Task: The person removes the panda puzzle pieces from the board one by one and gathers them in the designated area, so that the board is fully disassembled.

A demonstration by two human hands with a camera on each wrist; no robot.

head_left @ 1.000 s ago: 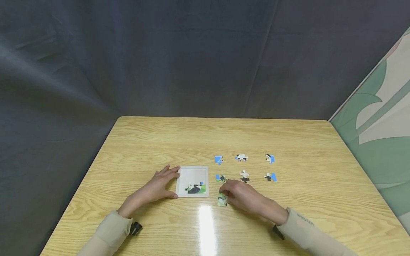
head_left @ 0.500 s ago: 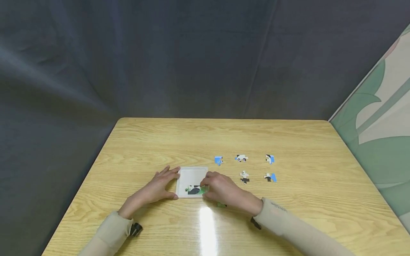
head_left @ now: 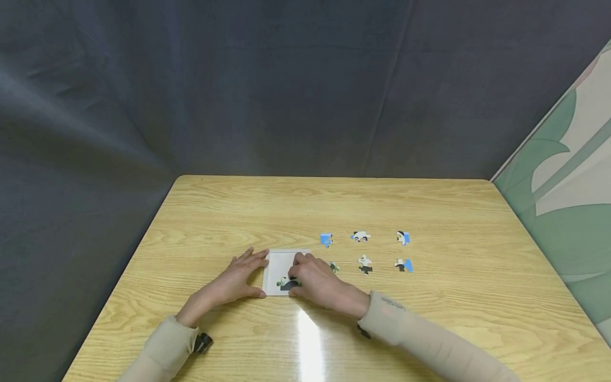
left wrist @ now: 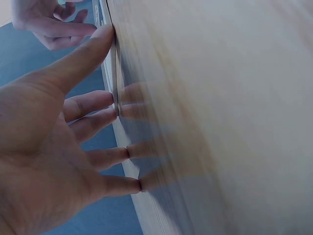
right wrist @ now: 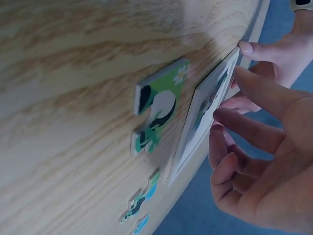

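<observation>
A small white puzzle tray (head_left: 279, 265) lies on the table, with panda puzzle pieces (head_left: 289, 285) along its lower side. At its left edge rests my left hand (head_left: 231, 278), thumb by the lower corner and straight fingers spread towards the upper one. My right hand (head_left: 317, 281) reaches over the tray's lower right part and hides that corner. Thumb and forefinger stand apart at the pieces in the right wrist view, the other fingers loosely bent. Whether the fingertips press a piece is hidden. A green piece with a white flower (right wrist: 164, 103) lies on the table beside the tray.
Right of the tray lie loose pieces: a blue one (head_left: 326, 239), a panda-face one (head_left: 360, 236), a blue-and-white one (head_left: 403, 237), a black-and-white one (head_left: 365, 265) and several others. A dark curtain (head_left: 286, 90) hangs behind the wooden table (head_left: 453, 223).
My right hand has moved left from the loose green piece to the tray's lower right part, leaving that piece on the table. My left hand has stayed at the tray's edge.
</observation>
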